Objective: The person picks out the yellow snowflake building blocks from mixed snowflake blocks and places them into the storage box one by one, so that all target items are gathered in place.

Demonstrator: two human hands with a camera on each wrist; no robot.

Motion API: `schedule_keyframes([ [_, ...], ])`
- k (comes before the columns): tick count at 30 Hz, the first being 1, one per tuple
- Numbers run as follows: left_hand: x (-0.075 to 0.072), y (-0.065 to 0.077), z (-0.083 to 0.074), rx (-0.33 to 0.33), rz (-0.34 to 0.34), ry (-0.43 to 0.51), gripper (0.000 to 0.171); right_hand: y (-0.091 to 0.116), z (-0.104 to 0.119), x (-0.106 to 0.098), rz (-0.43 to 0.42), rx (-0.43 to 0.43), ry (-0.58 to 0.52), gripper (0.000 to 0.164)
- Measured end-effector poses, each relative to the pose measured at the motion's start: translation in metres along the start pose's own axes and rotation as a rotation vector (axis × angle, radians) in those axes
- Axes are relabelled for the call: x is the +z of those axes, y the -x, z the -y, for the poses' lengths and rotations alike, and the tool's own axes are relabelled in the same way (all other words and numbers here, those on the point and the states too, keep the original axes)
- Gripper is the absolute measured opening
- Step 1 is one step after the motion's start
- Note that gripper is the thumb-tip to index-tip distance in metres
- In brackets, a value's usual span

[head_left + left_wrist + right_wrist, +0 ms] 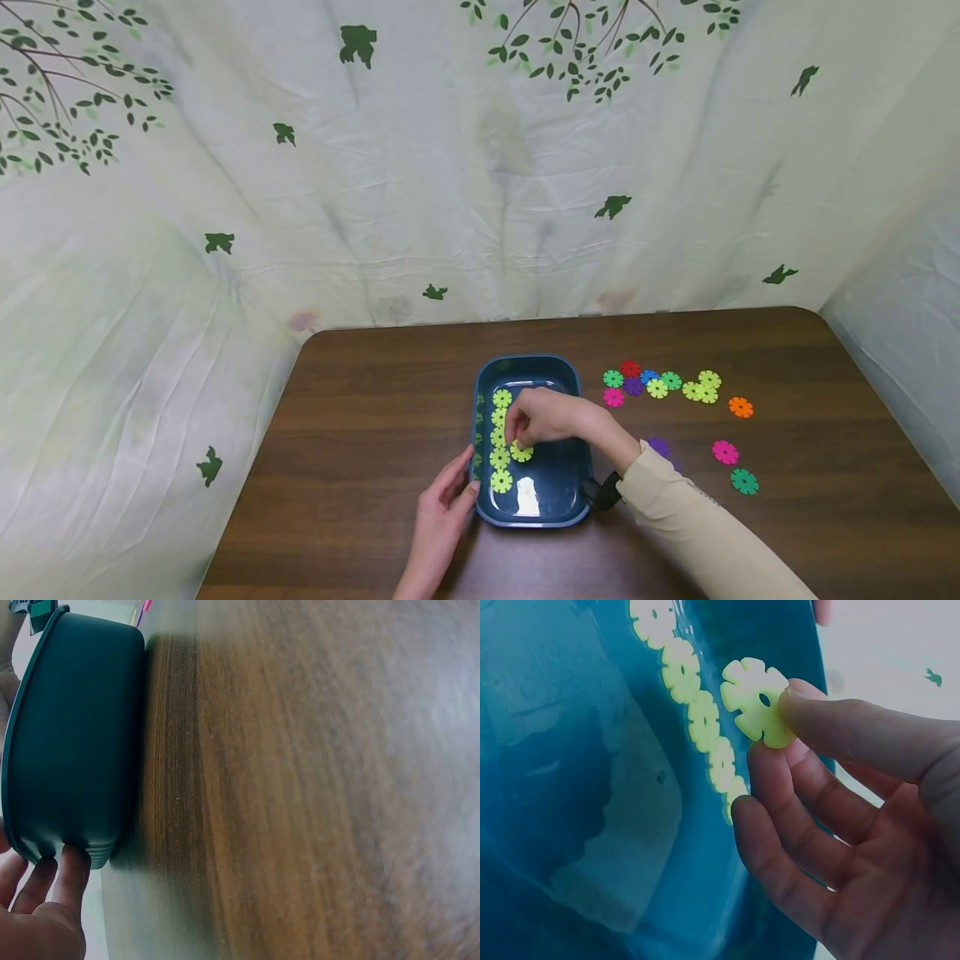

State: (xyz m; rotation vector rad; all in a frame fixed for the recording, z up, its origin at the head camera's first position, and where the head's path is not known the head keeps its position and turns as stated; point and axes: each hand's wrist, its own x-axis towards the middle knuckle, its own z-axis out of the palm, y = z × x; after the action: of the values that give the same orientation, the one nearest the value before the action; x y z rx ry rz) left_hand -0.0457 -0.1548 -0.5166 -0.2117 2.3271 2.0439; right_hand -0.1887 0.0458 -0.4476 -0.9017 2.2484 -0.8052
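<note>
A blue rectangular tray (558, 475) stands on the table. Along its left inside runs a column of several yellow-green flower-shaped discs (501, 482). My right hand (551, 414) is over the tray and pinches another yellow-green flower-shaped disc (750, 694) between thumb and fingers, beside that column. The right wrist view shows this disc held tilted, apart from the discs below. At the tray's left side, my left hand (441, 512) holds the rim. In the left wrist view its fingers (71, 881) bend against the tray's outer wall.
Right of the tray lie several loose flower discs in mixed colours, among them a red one (630, 368), an orange one (741, 407), a pink one (725, 452) and a teal one (745, 481). My right forearm partly covers purple discs (658, 447). A leaf-patterned cloth (525, 250) hangs behind the table.
</note>
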Motion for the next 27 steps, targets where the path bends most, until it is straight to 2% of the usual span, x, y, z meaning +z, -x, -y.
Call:
schedule_keyframes([
  [8, -0.001, 0.000, -0.002, -0.040, 0.003, -0.016, 0.046, -0.006, 0.000, 0.007, 0.024, -0.025, -0.010, 0.007],
  [15, 0.000, -0.001, -0.002, -0.046, -0.002, -0.014, 0.046, -0.012, -0.001, 0.011, 0.058, -0.011, -0.003, 0.007],
  [19, 0.000, -0.001, -0.003, -0.053, -0.007, -0.027, 0.046, -0.015, -0.001, 0.012, 0.090, 0.017, -0.005, 0.009],
  [27, 0.000, -0.001, 0.000, -0.026, -0.012, -0.022, 0.045, -0.019, 0.000, 0.017, 0.140, 0.141, -0.049, 0.010],
])
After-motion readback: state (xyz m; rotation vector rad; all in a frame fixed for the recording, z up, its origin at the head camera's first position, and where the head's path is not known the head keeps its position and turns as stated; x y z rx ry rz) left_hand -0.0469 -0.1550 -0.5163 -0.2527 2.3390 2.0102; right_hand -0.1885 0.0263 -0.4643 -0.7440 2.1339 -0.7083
